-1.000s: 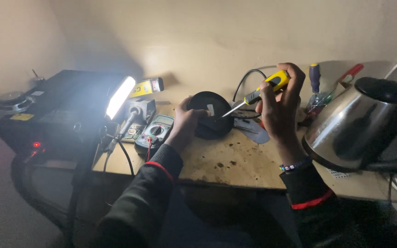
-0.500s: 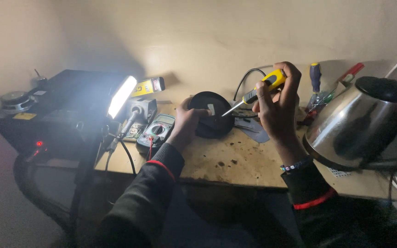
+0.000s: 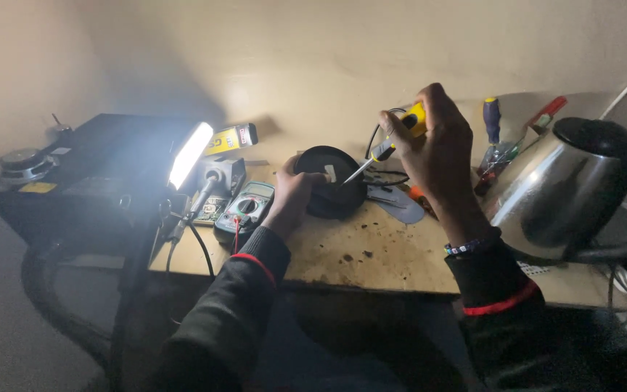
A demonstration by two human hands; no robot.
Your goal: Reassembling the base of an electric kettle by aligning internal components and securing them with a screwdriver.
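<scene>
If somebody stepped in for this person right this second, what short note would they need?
Left hand steadies the round black base on the bench.
Right hand grips the yellow-handled screwdriver, tip angled down at the base's upper face.
Steel kettle stands at the right, multimeter and lamp at the left.
Done: base looks intact.
Left: whatever the tip is working; contact is too dim to tell.

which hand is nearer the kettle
Right. The right hand holds a screwdriver just left of the kettle; the left hand is farther left, on the black disc.
</scene>
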